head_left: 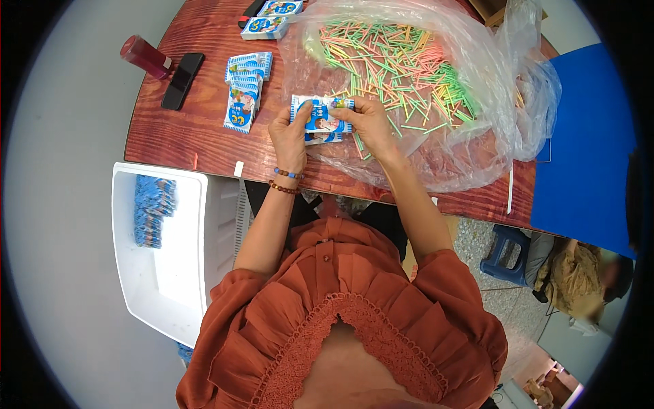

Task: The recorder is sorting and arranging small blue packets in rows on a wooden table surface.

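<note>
Reddish wooden table (204, 146) fills the far half of the view, with grey floor to the left and a blue panel (586, 157) at its right end. On the table's right part lies a big clear plastic bag (477, 136), spread open and holding a heap of thin coloured sticks (395, 65) in green, pink, yellow and orange. Near the table's left edge, lower down, stands a white plastic bin (170, 273) with a row of blue packets (153, 210) stacked at its far left corner.

At the middle of the table both hands meet over a small stack of blue-and-white packets (321, 119), which rests on the near edge of the bag. The left hand (291, 133) has its fingers curled round the stack's left end, thumb on top. The right hand (368, 119) is closed on the right end, pinching the top packet between thumb and fingers. Beaded bracelets (285, 180) ring the left wrist.

Left of the hands sits another pile of similar packets (244, 92), fanned out, and two more packets (269, 19) lie at the far edge. Further left lie a black phone (182, 80) and a dark red bottle (145, 56) on its side. A blue stool (504, 255) stands under the table on the right.
</note>
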The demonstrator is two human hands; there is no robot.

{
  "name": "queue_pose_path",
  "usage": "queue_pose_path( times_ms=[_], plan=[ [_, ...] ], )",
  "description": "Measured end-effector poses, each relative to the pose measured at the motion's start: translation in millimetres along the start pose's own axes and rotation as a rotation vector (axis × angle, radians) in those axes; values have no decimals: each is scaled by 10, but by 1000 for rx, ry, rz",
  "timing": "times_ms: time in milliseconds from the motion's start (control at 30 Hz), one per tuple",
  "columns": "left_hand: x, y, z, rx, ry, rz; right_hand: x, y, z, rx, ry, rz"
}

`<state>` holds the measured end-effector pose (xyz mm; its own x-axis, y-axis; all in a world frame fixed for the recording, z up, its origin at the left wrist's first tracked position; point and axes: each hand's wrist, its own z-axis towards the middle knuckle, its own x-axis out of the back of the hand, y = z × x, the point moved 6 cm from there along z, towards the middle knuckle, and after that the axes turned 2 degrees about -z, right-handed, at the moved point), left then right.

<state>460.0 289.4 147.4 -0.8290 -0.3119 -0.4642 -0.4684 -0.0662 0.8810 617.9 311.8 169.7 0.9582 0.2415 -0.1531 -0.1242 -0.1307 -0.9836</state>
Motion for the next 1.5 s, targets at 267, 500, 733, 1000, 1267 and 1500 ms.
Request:
queue_pose_path(
  times_ms=[267,500,733,1000,1267,1500],
  plan=[
    [-46,-77,-86,155,21,-150,92,30,-54,133,79,-219],
    [-55,-203,-21,235,-34,-228,294,-319,-200,528,28,-340],
    [-347,-349,-79,224,-153,-159,244,-421,-394,697,-43,-776],
    [-331,-511,-75,455,-458,-139,271,40,-269,571,-125,-541],
    [-422,-688,-22,598,-491,-163,418,-123,-409,759,-85,-630],
    [-614,-439,-233,501,-524,-177,468,-219,-406,282,-103,-498]
  ],
)
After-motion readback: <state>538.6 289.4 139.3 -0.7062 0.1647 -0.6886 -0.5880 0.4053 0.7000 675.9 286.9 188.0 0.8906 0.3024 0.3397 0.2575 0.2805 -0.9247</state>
